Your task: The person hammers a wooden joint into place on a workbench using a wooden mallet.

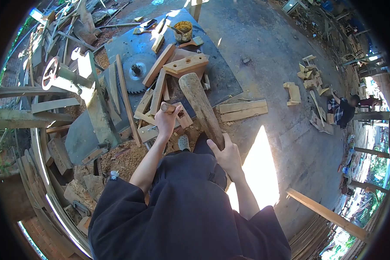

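Head view: my right hand is clenched round the near end of a thick wooden club slanting forward, and my left hand grips a short wooden handle just beside a slotted block; beyond are a toothed saw blade, a holed timber, then a yellow pot on the dark table
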A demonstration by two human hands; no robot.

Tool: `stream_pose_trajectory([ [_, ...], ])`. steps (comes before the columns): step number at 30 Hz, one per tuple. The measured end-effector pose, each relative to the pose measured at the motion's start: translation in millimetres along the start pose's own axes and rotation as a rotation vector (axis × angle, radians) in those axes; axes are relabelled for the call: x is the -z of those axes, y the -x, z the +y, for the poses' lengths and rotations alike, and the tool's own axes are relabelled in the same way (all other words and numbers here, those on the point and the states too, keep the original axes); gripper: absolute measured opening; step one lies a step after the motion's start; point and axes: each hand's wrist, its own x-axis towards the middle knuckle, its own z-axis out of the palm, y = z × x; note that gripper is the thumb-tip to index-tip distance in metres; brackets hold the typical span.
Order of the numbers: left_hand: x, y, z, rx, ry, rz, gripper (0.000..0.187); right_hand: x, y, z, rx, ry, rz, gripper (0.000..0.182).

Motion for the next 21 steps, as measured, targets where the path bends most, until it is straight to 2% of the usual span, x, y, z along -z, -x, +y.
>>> stream_pose_trajectory([
  [10,-3,-35,21,0.009,-0.186,-0.043,0.056,0,-29,-10,0.016,0.103,-0.068,0.071],
  [13,0,-34,25,0.026,-0.196,0.011,0.053,4,-33,-19,0.002,0.095,-0.109,0.072],
  [16,-1,-29,11,0.060,-0.054,0.127,0.053,3,-33,-18,-0.006,0.055,-0.081,0.071],
  [19,2,-23,10,0.114,0.007,0.156,0.054,1,-35,-5,-0.040,0.002,-0.095,0.070],
  [20,3,-22,4,0.116,0.008,0.156,0.054,3,-34,-6,-0.041,0.004,-0.095,0.070],
  [21,4,-23,-5,0.088,0.015,0.037,0.054,4,-32,-6,-0.067,0.025,-0.092,0.069],
])
